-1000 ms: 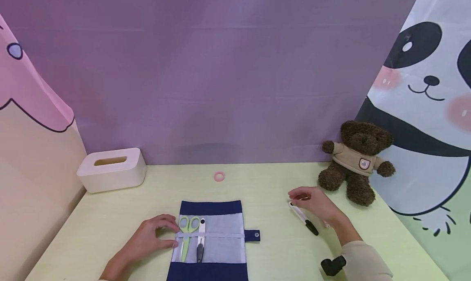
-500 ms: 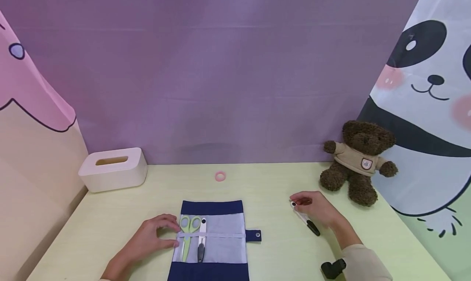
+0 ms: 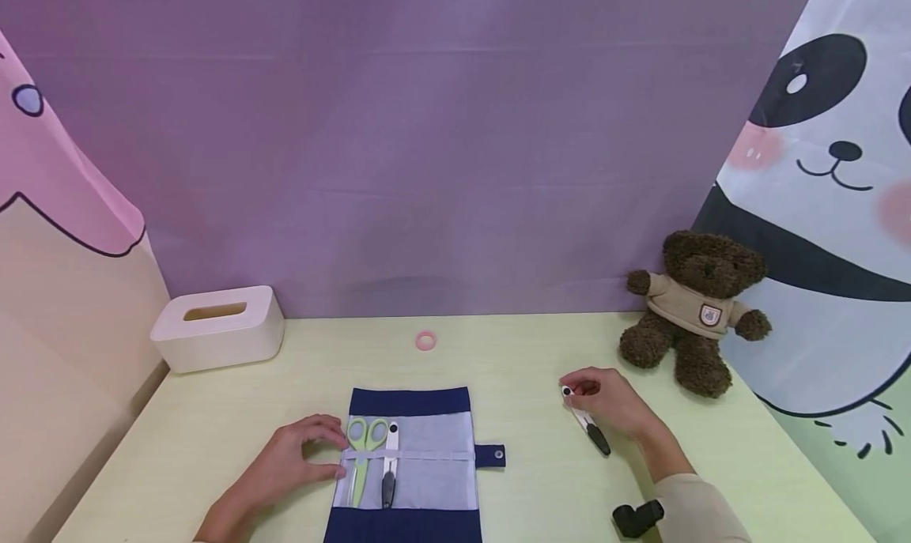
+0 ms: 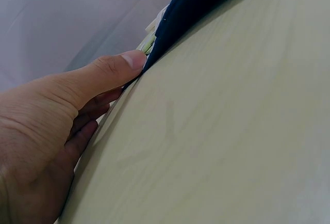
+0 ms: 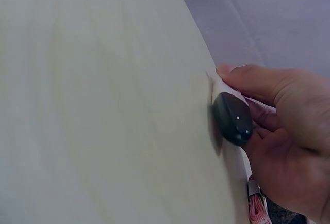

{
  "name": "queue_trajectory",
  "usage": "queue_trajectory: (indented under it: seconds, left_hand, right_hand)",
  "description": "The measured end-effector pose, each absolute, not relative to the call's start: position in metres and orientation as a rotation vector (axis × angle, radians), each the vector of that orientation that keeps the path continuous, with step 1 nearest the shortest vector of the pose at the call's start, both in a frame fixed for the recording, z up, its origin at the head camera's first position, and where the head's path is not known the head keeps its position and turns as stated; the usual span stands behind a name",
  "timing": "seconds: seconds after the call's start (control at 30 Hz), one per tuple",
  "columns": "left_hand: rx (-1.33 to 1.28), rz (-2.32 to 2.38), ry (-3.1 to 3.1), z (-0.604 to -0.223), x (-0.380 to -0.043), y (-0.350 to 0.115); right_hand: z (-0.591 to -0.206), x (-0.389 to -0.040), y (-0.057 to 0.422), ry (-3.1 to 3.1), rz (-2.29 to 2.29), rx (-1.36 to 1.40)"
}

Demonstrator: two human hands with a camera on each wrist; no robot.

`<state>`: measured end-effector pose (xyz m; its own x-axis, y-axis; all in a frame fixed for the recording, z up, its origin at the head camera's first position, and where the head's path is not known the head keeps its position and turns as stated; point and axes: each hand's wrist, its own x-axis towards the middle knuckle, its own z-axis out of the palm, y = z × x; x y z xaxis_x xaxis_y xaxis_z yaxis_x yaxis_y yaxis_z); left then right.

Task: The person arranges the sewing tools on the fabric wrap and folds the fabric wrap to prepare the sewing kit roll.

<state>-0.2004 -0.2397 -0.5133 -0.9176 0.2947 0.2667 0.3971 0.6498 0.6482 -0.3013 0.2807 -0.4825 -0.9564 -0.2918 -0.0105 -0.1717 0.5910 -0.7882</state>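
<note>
A navy-edged fabric roll pouch (image 3: 437,480) lies spread out in the head view. Green-handled scissors (image 3: 366,440) and a slim white tool with a dark grey grip (image 3: 389,464) are tucked under its elastic band. My left hand (image 3: 302,452) rests at the pouch's left edge, thumb and index finger spread apart; in the left wrist view the thumb (image 4: 111,72) touches that edge. Over on the right, my right hand (image 3: 608,401) pinches a similar white tool with a black grip (image 3: 596,435) near its white end. Its black grip (image 5: 232,118) points at the right wrist camera.
A white tissue box (image 3: 221,329) stands at the back left, a pink ring-shaped roll (image 3: 425,340) at the back middle. The brown teddy bear (image 3: 693,314) sits behind my right hand. A pink-and-white banded item (image 5: 258,208) lies below that hand.
The right hand first moved slightly toward me, then took hold of the white tool more firmly; the tool's black end has swung a little left. The left hand has stayed in place.
</note>
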Motion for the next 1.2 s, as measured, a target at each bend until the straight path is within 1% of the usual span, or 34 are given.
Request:
queue_trajectory:
  seconds: [0.4,0.77,0.97,1.2]
  left_hand:
    - [-0.582,-1.129,-2.732,-0.515,-0.201,-0.238]
    - [-0.584,-1.125,-2.732,-0.512,-0.2,-0.239]
    - [-0.587,-1.134,-2.724,-0.513,-0.201,-0.241]
    - [-0.625,-1.18,-2.693,-0.517,-0.202,-0.239]
  right_hand:
    - [-0.486,-0.302,0.283,2.728,-1.336,-0.313]
    - [-0.472,-0.3,0.27,2.699,-1.537,-0.259]
    - [-0.462,-0.303,0.244,2.544,-1.815,-0.258]
    - [-0.456,-0.308,0.193,2.39,-1.974,-0.266]
